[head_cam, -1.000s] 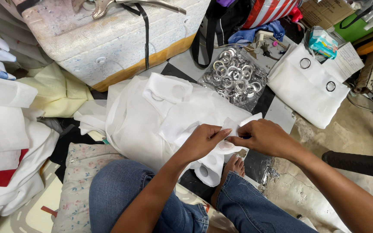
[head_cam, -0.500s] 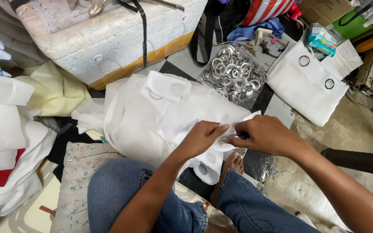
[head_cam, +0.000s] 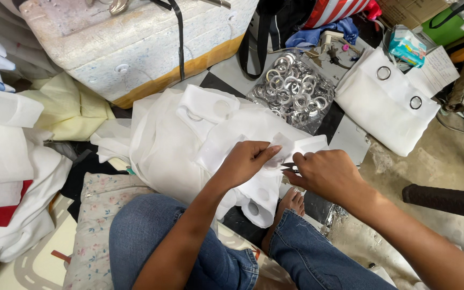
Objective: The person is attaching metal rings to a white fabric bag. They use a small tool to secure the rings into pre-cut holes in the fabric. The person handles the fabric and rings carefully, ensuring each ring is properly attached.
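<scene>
Two hands work a fold of white curtain cloth over the person's lap, on the floor.

The big foam block (head_cam: 135, 48) with its black strap stands at the far side, and the white curtain (head_cam: 189, 145) lies heaped from in front of it down onto the knees in jeans. A finished folded curtain (head_cam: 385, 110) with two metal rings lies well apart at the right, and a clear bag of metal rings (head_cam: 294, 94) sits between the two. The left hand (head_cam: 245, 161) pinches a flap of the curtain, fingers closed on it. The right hand (head_cam: 323, 174) is curled narrow around a small dark tool (head_cam: 288, 165), perhaps scissors; I cannot tell. The step looks like cutting an opening, which calls for taut cloth and a steady tool.
</scene>
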